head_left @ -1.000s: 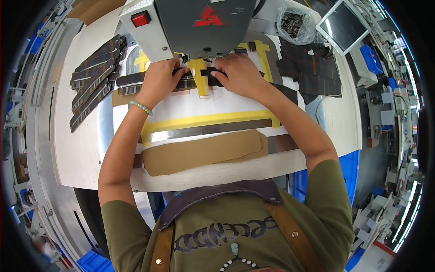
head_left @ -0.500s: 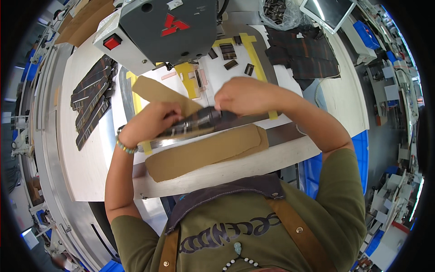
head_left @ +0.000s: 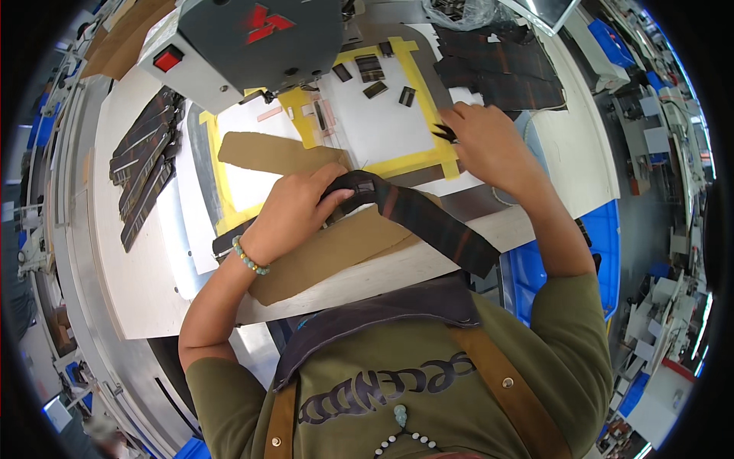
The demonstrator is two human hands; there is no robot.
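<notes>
Over the near edge of the work area, my left hand (head_left: 298,203) is closed on a dark plaid fabric strip (head_left: 443,229). From the fingers the strip bends over and trails to the right, down past the table's front edge. My right hand (head_left: 489,141), away from the strip, has its fingers closed around small black thread snips (head_left: 445,133) with their points showing on the left. Beneath the left hand and the strip lies a brown cardboard piece (head_left: 329,256). Another cardboard piece (head_left: 267,151) rests beyond the hand, slanting under its fingertips.
A grey sewing machine head (head_left: 252,57) overhangs the far side. Several small plaid patches (head_left: 371,69) lie on yellow-taped white paper (head_left: 397,126). Plaid strips (head_left: 145,164) are stacked at left, plaid panels (head_left: 505,69) at far right. A blue bin (head_left: 604,264) stands below the table's right side.
My right hand has let go of the strip, moved right and taken up the snips. My left hand has shifted slightly right, and the strip now hangs out to the right.
</notes>
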